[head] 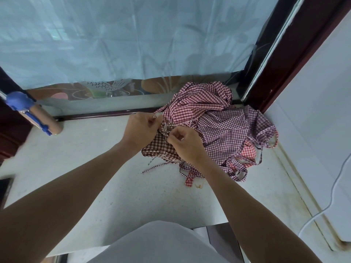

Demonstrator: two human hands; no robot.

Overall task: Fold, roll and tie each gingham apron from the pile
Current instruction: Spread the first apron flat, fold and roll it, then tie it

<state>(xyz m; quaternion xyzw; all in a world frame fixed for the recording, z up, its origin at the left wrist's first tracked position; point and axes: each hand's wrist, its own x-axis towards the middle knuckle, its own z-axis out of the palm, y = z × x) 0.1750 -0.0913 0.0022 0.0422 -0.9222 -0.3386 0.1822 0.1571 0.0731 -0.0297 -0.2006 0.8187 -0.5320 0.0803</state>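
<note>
In the head view, the knot itself is hidden between the two hands, and the thin tie strings (164,130) are only partly seen where they pass between the fingers; how they are crossed cannot be made out. The rolled apron (158,147), of brown-and-white gingham, is partly covered by the right hand (185,143) and its wrist, so its far end cannot be seen. Its long axis is laid roughly from the lower left to the upper right across the pale worktop (117,196), with one end turned toward the person. The left hand (141,129) is held just above the upper end of the roll, its fingers curled and pinched on a string; the right hand is held over the middle of the roll, its fingers likewise pinched on a string. Two loose string ends (154,167) are trailed on the worktop just below the roll. The pile of aprons (218,126), in maroon, purple and red checks, is heaped just to the right of the roll and touching it, against the window frame; how many aprons are in it cannot be told. A cardboard tube with a blue handle (42,120) is seen at the left edge, well apart from the hands, its upper part blurred. A white cable (330,196) is cut off at the right edge.
</note>
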